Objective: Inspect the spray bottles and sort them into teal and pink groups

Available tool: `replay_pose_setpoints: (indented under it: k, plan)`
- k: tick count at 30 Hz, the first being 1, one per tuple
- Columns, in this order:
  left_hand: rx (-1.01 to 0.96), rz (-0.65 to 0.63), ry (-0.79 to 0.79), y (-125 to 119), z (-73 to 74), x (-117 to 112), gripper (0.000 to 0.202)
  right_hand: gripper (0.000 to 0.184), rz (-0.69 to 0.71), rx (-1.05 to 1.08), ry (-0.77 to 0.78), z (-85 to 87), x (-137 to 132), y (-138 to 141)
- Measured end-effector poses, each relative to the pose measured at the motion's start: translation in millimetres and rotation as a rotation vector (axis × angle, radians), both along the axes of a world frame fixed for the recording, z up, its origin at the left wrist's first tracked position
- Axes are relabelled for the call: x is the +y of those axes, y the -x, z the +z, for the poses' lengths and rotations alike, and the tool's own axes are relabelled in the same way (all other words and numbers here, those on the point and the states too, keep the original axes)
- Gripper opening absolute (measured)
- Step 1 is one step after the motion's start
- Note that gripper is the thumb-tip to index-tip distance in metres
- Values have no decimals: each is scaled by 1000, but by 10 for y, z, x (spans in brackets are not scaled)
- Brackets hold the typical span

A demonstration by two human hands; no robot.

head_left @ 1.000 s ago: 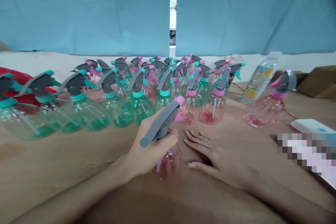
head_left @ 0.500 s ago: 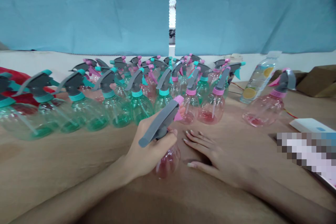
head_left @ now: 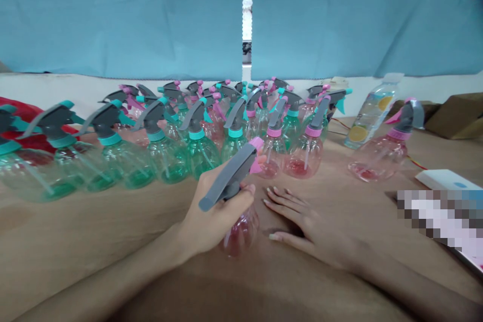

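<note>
My left hand (head_left: 211, 211) is wrapped round the neck of a pink spray bottle (head_left: 241, 234) that stands on the brown table (head_left: 94, 231). Its grey trigger head (head_left: 226, 178) with a pink nozzle points up and to the right. My right hand (head_left: 302, 216) lies flat on the table just right of the bottle, fingers stretched out and holding nothing. Behind both hands stand several green spray bottles (head_left: 169, 156) and pink spray bottles (head_left: 305, 153) in rows.
A lone pink spray bottle (head_left: 381, 156) stands at the right, with a clear drink bottle (head_left: 372, 110) behind it. A white flat box (head_left: 445, 181) and a blurred patch lie at the right edge. Red cloth (head_left: 22, 110) shows at far left. Blue curtains hang behind.
</note>
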State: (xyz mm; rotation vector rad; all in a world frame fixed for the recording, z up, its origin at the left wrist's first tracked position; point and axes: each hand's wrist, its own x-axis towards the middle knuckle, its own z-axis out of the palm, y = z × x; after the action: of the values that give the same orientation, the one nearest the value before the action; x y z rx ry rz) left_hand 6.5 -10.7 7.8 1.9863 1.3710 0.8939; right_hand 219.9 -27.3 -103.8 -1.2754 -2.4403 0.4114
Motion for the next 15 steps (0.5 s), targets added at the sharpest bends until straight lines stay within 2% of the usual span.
replay_pose_setpoints:
  k: [15]
  plan:
    - [-49, -40, -3, 24, -10, -1, 14, 62, 3, 11, 11, 14, -5, -2]
